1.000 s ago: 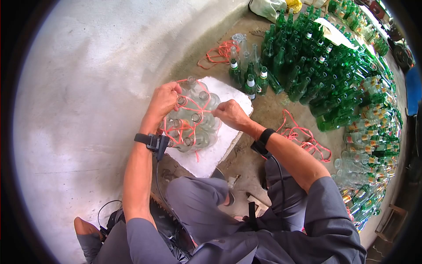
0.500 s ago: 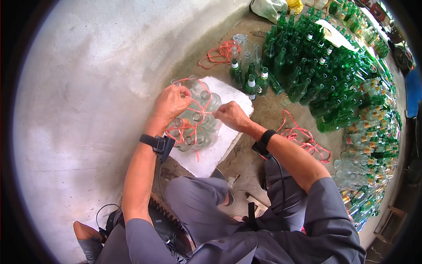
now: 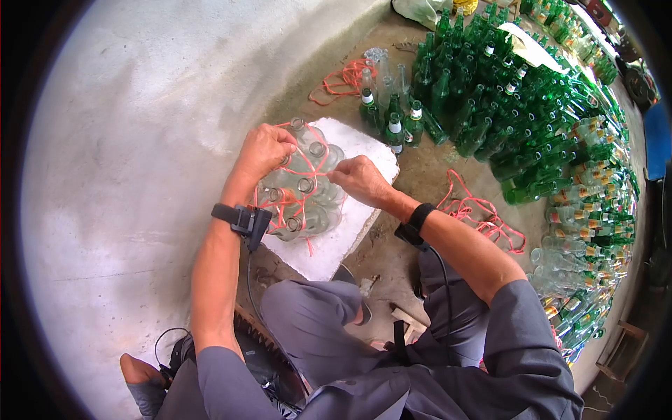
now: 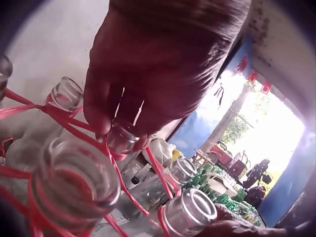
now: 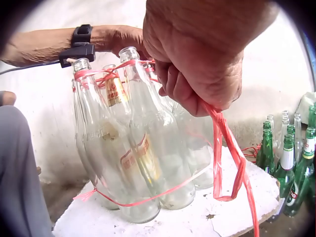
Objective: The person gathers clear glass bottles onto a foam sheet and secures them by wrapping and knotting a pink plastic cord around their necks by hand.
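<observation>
Both my hands are busy: left hand, ten o'clock of the clear bottles, pinches red string at a neck; right hand, three o'clock, grips it taut so they sit bunched.

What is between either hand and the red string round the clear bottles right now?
Nothing visible. The right hand already grips the red plastic string, its loop hanging free beside the bundle of clear glass bottles. The left hand pinches the string at a bottle neck on top.
</observation>
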Tool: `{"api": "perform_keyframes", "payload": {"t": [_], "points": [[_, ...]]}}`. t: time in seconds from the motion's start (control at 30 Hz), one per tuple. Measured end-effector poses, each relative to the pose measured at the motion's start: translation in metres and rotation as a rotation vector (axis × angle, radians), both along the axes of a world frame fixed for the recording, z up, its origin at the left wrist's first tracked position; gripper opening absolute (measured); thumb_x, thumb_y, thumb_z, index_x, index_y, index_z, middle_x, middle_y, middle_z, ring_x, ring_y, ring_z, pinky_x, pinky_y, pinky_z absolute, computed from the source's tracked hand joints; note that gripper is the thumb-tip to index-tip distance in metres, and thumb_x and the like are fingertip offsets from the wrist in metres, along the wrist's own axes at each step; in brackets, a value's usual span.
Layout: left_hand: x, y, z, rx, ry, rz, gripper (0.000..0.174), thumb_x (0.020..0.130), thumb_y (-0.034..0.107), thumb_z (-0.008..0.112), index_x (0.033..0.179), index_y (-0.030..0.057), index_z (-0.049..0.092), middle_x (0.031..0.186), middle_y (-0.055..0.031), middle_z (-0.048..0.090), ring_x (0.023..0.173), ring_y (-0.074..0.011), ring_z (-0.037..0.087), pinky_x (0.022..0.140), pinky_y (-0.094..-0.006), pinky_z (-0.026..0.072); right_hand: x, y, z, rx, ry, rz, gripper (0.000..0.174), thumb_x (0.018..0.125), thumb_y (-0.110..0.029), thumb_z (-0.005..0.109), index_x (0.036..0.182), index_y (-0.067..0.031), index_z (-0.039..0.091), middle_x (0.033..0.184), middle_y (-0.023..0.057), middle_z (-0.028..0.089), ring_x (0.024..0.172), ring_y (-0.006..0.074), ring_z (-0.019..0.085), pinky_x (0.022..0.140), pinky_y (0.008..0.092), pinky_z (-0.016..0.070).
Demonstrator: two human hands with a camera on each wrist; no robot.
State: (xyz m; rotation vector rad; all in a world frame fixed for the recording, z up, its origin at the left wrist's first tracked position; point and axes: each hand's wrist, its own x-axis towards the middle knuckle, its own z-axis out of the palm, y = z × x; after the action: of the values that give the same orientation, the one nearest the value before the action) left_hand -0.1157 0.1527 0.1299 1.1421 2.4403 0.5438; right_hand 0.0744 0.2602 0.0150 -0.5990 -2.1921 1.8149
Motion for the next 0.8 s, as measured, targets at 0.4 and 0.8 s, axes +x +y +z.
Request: {"api": "perform_keyframes", "payload": {"t": [0.4, 0.8], "points": [[-0.029, -0.008, 0.000, -0.041, -0.001, -0.157, 0.017, 0.077, 0.007, 0.069, 0.090, 0.0019, 0.077, 0.072, -0.0093, 0.071, 0.065, -0.0151, 0.065, 0.064, -0.0315, 0.0524, 0.000, 0.001, 0.000, 0.028, 0.026, -0.012, 0.037, 0.089, -0.029, 0.066, 0.077, 0.0059, 0.069, 0.058, 0.0202, 0.056, 0.055, 0.0305, 0.052, 0.062, 0.0453, 0.0480], [0.002, -0.034, -0.025, 0.277, 0.148, -0.122, 0.030, 0.085, 0.002, 0.054, 0.108, -0.0019, 0.073, 0.100, -0.0213, 0.073, 0.093, -0.0317, 0.071, 0.086, -0.0361, 0.0547, 0.012, 0.015, -0.018, 0.074, -0.016, 0.061, 0.032, 0.087, -0.028, 0.068, 0.079, 0.0021, 0.075, 0.063, 0.0152, 0.066, 0.058, 0.0224, 0.060, 0.063, 0.0384, 0.0519]]}}
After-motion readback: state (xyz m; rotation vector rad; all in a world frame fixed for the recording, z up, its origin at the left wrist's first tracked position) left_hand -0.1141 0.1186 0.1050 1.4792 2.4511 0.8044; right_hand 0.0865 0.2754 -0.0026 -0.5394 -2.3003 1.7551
